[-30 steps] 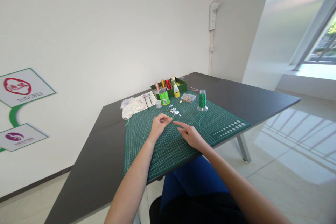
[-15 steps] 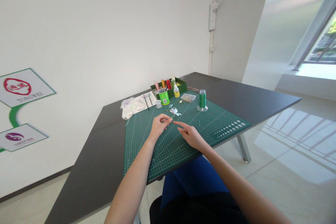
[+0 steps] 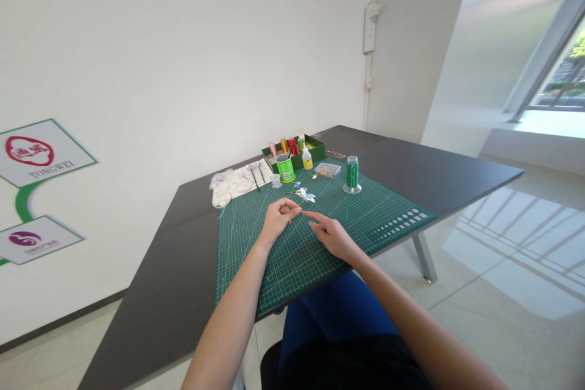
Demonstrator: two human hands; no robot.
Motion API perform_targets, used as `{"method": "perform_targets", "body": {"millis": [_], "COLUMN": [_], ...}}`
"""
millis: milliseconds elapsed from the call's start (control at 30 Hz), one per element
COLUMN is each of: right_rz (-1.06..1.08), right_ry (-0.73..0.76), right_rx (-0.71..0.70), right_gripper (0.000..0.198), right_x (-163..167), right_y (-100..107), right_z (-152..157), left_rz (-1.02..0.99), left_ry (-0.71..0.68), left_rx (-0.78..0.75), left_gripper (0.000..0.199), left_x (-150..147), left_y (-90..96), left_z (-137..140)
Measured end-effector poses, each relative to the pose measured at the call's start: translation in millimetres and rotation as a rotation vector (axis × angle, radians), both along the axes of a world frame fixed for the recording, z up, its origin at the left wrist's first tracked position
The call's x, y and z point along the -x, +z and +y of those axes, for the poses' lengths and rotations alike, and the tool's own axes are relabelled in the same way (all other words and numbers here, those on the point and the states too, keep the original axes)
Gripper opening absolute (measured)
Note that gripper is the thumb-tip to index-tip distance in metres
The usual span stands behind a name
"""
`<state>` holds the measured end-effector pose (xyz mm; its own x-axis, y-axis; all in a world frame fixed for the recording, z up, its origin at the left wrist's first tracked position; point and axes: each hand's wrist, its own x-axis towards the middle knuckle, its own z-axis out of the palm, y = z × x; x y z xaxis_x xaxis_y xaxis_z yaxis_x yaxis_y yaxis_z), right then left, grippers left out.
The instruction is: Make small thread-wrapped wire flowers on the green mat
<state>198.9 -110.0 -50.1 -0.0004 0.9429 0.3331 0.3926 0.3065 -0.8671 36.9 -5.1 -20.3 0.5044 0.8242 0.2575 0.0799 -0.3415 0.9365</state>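
My left hand (image 3: 280,218) is closed in a pinch, thumb against fingertips. Just beyond those fingertips is a small white artificial flower (image 3: 307,197) with pale blue and lilac tints; its thin stem appears to run into the pinch. My right hand (image 3: 333,235) comes in from the other side, index finger stretched out so its tip meets the left fingertips. Its thumb stands apart below, and nothing shows between its fingers. Any thread at the stem is too fine to make out. Both hands are over the green cutting mat (image 3: 292,268).
A spool of green thread (image 3: 352,174) stands to the right. Farther back are a clear box (image 3: 328,170), a glue bottle (image 3: 307,158), a green can (image 3: 286,169), a small round container (image 3: 275,181) and a dark green tray (image 3: 322,150) of thread spools. White paper (image 3: 235,186) with brushes lies left.
The white flower has turned slightly, so its petals point differently. Both hands stay in nearly the same place.
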Motion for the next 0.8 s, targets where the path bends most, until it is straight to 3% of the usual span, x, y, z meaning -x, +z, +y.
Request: {"method": "perform_targets", "body": {"millis": [800], "right_rz": [0.015], "right_ry": [0.0], "right_rx": [-0.011], "right_gripper": [0.046], "right_x": [-0.8], "right_y": [-4.8], "right_z": [0.9], "left_rz": [-0.075], "left_ry": [-0.031], "left_rx": [0.076], "left_gripper": [0.04], "left_x": [-1.4], "left_y": [2.3], "left_z": [-1.6]}}
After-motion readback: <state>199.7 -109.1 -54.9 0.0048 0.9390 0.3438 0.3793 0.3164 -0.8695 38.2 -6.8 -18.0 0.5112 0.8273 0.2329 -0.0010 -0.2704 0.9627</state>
